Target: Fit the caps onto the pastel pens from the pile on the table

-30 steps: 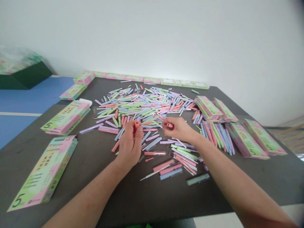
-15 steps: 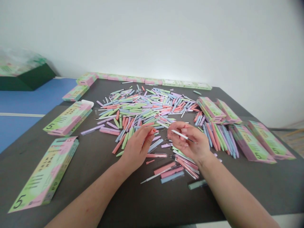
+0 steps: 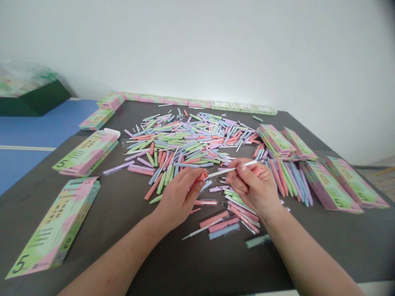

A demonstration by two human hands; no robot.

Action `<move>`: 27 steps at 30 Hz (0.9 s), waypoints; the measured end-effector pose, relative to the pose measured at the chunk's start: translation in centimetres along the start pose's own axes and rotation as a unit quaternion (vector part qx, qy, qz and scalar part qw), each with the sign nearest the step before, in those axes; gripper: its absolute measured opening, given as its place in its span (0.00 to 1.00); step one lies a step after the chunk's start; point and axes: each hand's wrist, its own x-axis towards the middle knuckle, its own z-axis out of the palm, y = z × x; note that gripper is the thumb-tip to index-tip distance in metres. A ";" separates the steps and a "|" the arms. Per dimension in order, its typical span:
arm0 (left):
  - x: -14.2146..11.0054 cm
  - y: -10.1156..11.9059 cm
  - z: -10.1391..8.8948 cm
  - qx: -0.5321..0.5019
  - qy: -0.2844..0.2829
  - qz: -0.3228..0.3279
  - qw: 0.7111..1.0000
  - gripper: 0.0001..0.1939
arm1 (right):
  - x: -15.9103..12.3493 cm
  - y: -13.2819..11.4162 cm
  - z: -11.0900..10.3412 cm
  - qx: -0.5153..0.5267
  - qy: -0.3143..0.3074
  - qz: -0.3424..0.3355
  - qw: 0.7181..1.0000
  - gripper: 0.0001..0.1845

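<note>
My left hand (image 3: 182,193) is closed around a coral pen barrel (image 3: 205,176); only its round open end shows past the fingertips. My right hand (image 3: 254,185) pinches a thin white pen refill (image 3: 224,172) between thumb and fingers. One end of the refill points left and lies at the barrel's opening; whether it has entered, I cannot tell. Under the hands lie loose coral pen parts (image 3: 224,224), a blue pen piece (image 3: 224,231), a green pen piece (image 3: 257,241) and another white refill (image 3: 197,233).
A broad heap of pastel pen parts (image 3: 185,137) covers the table's middle. A row of pen barrels (image 3: 288,176) lies right, beside printed boxes (image 3: 333,185). More boxes stand left (image 3: 55,222) and along the back edge (image 3: 175,101). A dark green bin (image 3: 37,98) sits far left.
My right hand has turned the white refill so that it points left, bringing its end to the coral barrel. The left hand has shifted slightly right.
</note>
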 end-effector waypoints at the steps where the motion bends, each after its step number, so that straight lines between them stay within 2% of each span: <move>1: 0.0 0.0 0.0 0.000 -0.001 0.001 1.000 0.11 | 0.0 0.0 0.0 -0.011 0.002 -0.003 1.000 0.09; 7: -0.1 0.3 0.0 0.006 -0.025 0.002 1.000 0.12 | -0.2 0.4 -0.1 -0.086 -0.016 0.006 0.996 0.09; 13: -0.1 0.6 0.1 -0.035 -0.102 -0.035 0.994 0.20 | 0.1 0.7 0.8 -0.183 -0.037 0.020 0.982 0.16; 16: -0.2 0.5 0.1 -0.068 -0.127 -0.042 0.989 0.23 | 0.4 1.0 1.0 -0.142 -0.041 0.058 0.987 0.20; 21: -0.3 0.5 0.1 -0.102 -0.135 -0.075 0.983 0.23 | 1.0 1.2 0.8 -0.037 -0.052 0.114 0.991 0.21; 27: -0.4 0.4 0.4 -0.122 -0.121 -0.112 0.979 0.17 | 1.2 1.6 1.4 -0.050 -0.073 0.131 0.987 0.17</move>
